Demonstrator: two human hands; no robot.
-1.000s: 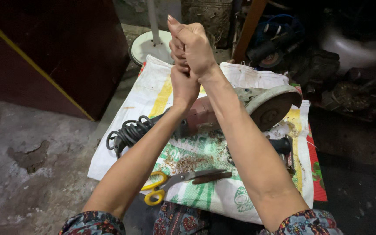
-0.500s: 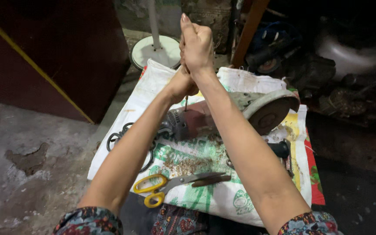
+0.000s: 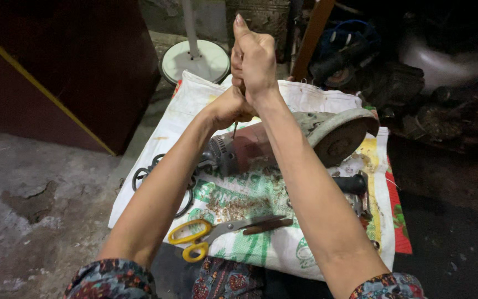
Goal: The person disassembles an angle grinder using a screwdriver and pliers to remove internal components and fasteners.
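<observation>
— Where the view begins at the left, what is recorded?

— Bare concrete floor (image 3: 34, 205) is noted, then a coiled black cord (image 3: 145, 171) lying on a white woven sack (image 3: 195, 99) spread over the floor. Yellow-handled scissors (image 3: 206, 238) are seen on the sack's near edge, beside a patch of sawdust.

— And the hands?

— The left hand (image 3: 230, 108) is closed in a fist around a thin metal shaft, apparently a screwdriver (image 3: 234, 130), whose tip is pointed down at the rear of the angle grinder (image 3: 272, 147). The right hand (image 3: 253, 61) is clenched just above it, stacked on the same tool, thumb raised.

— Where is the grinder placed?

— It is laid on its side mid-sack, under both forearms, its worn disc (image 3: 341, 144) turned rightward. A black handle (image 3: 352, 182) is logged just below the disc.
</observation>
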